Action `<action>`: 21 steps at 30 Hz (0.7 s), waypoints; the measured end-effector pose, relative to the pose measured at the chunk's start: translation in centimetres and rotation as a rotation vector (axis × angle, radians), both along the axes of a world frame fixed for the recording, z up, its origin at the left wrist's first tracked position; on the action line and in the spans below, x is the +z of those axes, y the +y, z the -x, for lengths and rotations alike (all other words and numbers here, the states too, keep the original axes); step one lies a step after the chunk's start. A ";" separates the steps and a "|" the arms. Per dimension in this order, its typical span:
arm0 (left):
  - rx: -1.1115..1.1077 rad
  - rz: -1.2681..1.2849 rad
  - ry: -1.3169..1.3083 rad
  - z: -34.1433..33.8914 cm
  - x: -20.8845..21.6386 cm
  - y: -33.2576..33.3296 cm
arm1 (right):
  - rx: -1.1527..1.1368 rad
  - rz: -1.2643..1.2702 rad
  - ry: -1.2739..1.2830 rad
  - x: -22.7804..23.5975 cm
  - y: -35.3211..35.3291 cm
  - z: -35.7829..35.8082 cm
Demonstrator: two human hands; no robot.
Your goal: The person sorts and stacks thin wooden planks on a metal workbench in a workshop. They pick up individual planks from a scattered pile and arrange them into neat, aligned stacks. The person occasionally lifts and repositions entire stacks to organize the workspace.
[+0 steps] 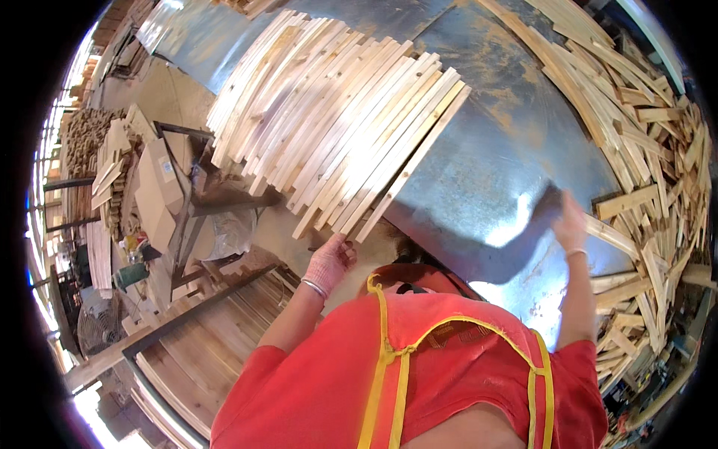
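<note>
Sticks (344,127) lie side by side on shiny table (479,165), near ends poking past its edge. Long way of sticks runs from low left to high right, all about same way. Ends uneven, like steps. Sticks long, thin, flat, pale yellow-white, some with brown spots; dark gap beside last stick on right. Left hand (329,266) at near ends, fingers curled; can't tell if pinching. Right hand (571,224) blurry, near wood pile (627,202); can't tell how fingers are
</note>
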State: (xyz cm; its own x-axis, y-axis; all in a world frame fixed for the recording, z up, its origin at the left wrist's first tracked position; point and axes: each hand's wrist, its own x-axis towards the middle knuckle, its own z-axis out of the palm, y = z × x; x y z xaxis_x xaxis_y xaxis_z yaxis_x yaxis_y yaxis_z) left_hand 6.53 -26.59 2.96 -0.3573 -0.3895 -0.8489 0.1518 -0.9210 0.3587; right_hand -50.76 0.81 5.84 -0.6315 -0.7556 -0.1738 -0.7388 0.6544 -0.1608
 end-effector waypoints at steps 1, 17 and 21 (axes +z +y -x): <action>0.011 -0.009 0.015 -0.3 -0.6 -0.3 | -0.077 -0.109 0.039 0.0 3.3 2.8; -1.222 0.566 -0.542 5.0 5.7 1.1 | -0.220 0.255 -0.256 3.3 -18.0 1.7; -1.327 0.535 -0.473 3.1 7.6 -0.4 | -0.658 0.779 -0.794 -5.1 -23.8 2.5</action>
State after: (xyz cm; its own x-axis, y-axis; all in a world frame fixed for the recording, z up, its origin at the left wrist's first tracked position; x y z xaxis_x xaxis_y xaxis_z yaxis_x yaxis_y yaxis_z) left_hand 3.43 -27.01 10.52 -0.4305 -0.3046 -0.8496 -0.8853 -0.0408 0.4632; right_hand -53.30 -22.96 0.78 -0.8489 -0.4149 -0.3274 0.1573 0.3930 -0.9060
